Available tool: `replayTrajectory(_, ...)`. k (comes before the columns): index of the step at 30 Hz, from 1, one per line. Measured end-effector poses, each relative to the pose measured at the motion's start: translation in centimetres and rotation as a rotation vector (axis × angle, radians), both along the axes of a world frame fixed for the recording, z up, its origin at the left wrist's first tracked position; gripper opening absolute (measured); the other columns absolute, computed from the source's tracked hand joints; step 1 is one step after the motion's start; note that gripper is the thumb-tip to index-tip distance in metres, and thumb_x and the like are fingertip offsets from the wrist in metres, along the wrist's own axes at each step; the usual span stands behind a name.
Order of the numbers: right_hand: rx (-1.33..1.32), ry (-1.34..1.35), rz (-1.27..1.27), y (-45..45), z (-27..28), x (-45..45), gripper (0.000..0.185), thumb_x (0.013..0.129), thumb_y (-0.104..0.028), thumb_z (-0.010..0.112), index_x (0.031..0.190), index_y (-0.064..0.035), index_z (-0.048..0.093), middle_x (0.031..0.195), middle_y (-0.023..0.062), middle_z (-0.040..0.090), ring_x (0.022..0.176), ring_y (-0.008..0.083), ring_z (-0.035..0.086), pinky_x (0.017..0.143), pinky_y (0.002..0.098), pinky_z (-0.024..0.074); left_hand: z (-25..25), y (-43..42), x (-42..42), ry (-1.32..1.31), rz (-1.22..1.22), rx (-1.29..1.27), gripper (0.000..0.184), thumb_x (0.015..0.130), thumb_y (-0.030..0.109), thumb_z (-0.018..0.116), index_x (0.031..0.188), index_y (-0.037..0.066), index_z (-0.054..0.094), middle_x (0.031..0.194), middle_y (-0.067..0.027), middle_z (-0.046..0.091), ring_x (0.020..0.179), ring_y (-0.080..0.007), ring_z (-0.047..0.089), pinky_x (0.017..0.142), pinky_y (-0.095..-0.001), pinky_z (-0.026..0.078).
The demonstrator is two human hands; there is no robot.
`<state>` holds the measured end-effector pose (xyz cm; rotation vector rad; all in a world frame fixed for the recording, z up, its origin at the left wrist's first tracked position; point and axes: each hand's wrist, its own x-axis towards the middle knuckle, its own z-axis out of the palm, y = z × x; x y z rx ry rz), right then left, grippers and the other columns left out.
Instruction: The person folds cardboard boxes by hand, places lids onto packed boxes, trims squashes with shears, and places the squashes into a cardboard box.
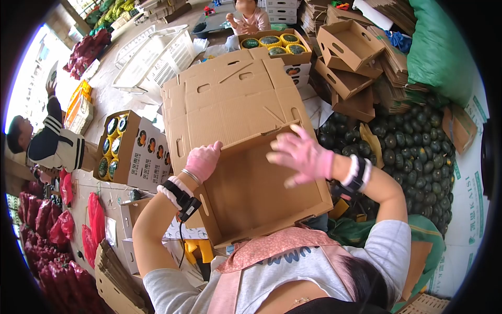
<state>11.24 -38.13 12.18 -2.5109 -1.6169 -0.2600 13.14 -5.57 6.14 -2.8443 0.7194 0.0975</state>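
Look just past the pink apron (293,243) for the brown box (256,196), hollow side up and very close to the body. Longer from left to right than from near to far, but set a bit crooked, with a slant up toward the far right. Held at the far left corner by the left hand (203,163), with fingers curled in tight and the thumb up by the rim. Not held by the right hand (312,157): spread wide there, over the right end of the box and close to its far edge, with fingers pointing mostly left. Hard to tell from just one view if touching the rim or only above it. So gripped at one end only, as far as can be seen, with the left end nearer to the left hand, the right end nearer to the right hand, and most of the box lying back from both, toward the apron. Hard to see underneath, so no telling about the thing below. Past the far edge, see the big flat card (230,97). Off to the right, see a heap of green pumpkins (415,152); off to the left, a white printed box (148,159) with more pumpkins in yellow nets.
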Motion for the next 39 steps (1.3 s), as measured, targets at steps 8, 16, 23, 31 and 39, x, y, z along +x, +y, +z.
replayTrajectory(8,-0.383,0.223,-0.144,-5.8,-2.4,-11.5,0.028,0.072,-0.036,0.064,0.087,-0.0134,0.058,0.074,0.0013,0.058,0.081,0.019,0.059,0.094,0.0649,0.0308,2.4,-2.1,0.0,0.198,0.161,0.154,0.032,0.087,0.011,0.053,0.117,0.008,0.043,0.092,-0.0122,0.063,0.082,-0.0265,0.065,0.066,-0.0349,0.053)
replayTrajectory(16,0.093,0.068,-0.528,-8.2,-2.6,-10.8,0.012,0.072,-0.019,0.063,0.079,-0.0138,0.054,0.065,0.0029,0.052,0.067,0.022,0.056,0.058,0.0359,0.0476,6.7,6.5,0.5,0.049,0.351,-1.099,0.049,0.088,0.023,0.06,0.129,0.008,0.038,0.11,-0.0251,0.058,0.094,-0.0294,0.062,0.078,-0.0367,0.054)
replayTrajectory(23,0.397,-0.354,-0.974,-14.9,1.9,1.0,0.023,0.073,-0.014,0.068,0.092,-0.009,0.056,0.081,0.0135,0.056,0.079,0.034,0.054,0.068,0.0427,0.0457,-2.0,9.5,-9.9,0.204,0.691,-0.534,0.063,0.072,0.03,0.073,0.123,0.003,0.047,0.125,-0.0201,0.05,0.115,-0.0334,0.049,0.095,-0.0408,0.044)
replayTrajectory(31,0.426,-0.576,-1.026,-19.8,6.5,15.9,0.053,0.08,-0.022,0.064,0.127,-0.0104,0.042,0.116,0.0189,0.051,0.109,0.0368,0.047,0.093,0.0425,0.0404,-5.8,4.4,-14.2,-0.064,0.721,-0.564,0.068,0.071,0.033,0.073,0.126,0.004,0.045,0.136,-0.022,0.038,0.122,-0.0417,0.038,0.104,-0.0456,0.031)
replayTrajectory(39,-0.209,0.695,-1.042,-7.2,-3.5,7.3,0.066,0.08,-0.044,0.06,0.121,0.0032,0.041,0.107,0.0304,0.057,0.102,0.0413,0.056,0.088,0.0429,0.0458,-4.9,6.0,-12.8,-0.119,0.846,-0.719,0.063,0.075,0.035,0.071,0.124,0.002,0.048,0.128,-0.02,0.046,0.119,-0.036,0.043,0.097,-0.0435,0.039)
